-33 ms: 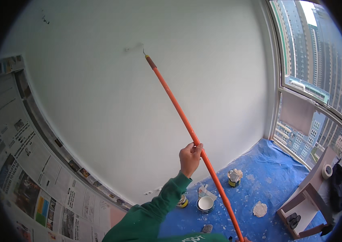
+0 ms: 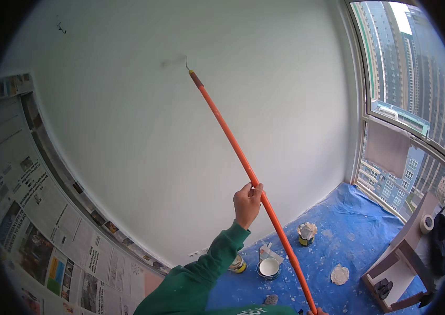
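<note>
A long orange extension pole (image 2: 233,142) runs up across the view, with a paint roller (image 2: 174,61) at its far end against the pale wall (image 2: 138,121). The roller's cover is so close to the wall's colour that its outline is hard to make out. Partway up the pole, my left hand (image 2: 247,206) has its thumb and fingers closed round it, below a green sleeve. My right hand (image 2: 320,312) shows only a little at the lower edge, closed at the pole's lower end.
Blue sheeting (image 2: 332,236) covers the floor. On it stand an open paint pot (image 2: 269,268), a tin (image 2: 238,264), another tin (image 2: 307,233) and a round pale lid (image 2: 339,274). Newspaper (image 2: 49,226) covers the left side. A shelf unit (image 2: 390,273) stands before the window (image 2: 406,79).
The view has shifted very slightly. Both hands keep their hold on the pole, and the roller stays at nearly the same spot on the wall.
</note>
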